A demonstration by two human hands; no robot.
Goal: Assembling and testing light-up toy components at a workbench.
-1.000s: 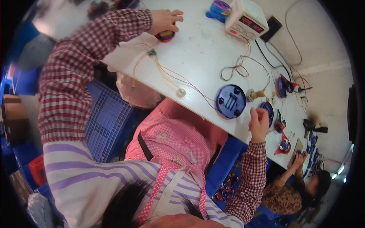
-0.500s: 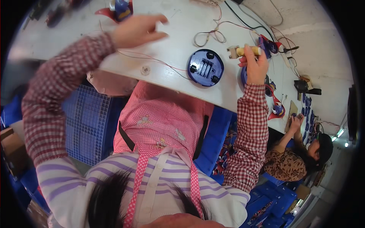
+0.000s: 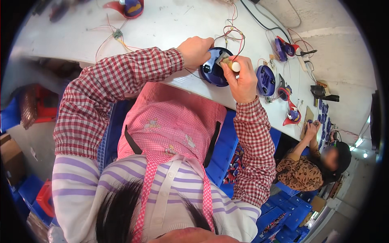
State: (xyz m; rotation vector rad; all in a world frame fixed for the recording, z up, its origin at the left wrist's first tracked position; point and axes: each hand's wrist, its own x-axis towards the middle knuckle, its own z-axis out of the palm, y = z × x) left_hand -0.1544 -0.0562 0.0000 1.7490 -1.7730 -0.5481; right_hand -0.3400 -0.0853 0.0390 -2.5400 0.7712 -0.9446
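A round dark-blue plastic housing [image 3: 210, 67] with battery slots lies on the white worktable, partly covered by my hands. My left hand [image 3: 196, 52] is closed at its upper left rim, fingers bent and thumb side hidden. My right hand [image 3: 242, 81] grips a yellow cylindrical tool [image 3: 231, 65] with a white end and a pale squarish block. That block is inside the housing, over its slots. Looped red and black wires [image 3: 233, 34] run down toward my right hand. Left of my hands lies a small circuit board [image 3: 117, 34] with thin wires spread out.
Another blue housing [image 3: 266, 81] lies right of my right hand, with red-and-blue plastic figures [image 3: 292, 114] beyond it. One more figure [image 3: 131, 8] is at the far left. A co-worker [image 3: 304, 170] handles parts at the right. Blue crates [image 3: 223, 158] stand below the table edge.
My left hand has come right and down onto the housing. My right hand has brought the yellow tool left, into the housing. The small circuit board with wires now shows at the left.
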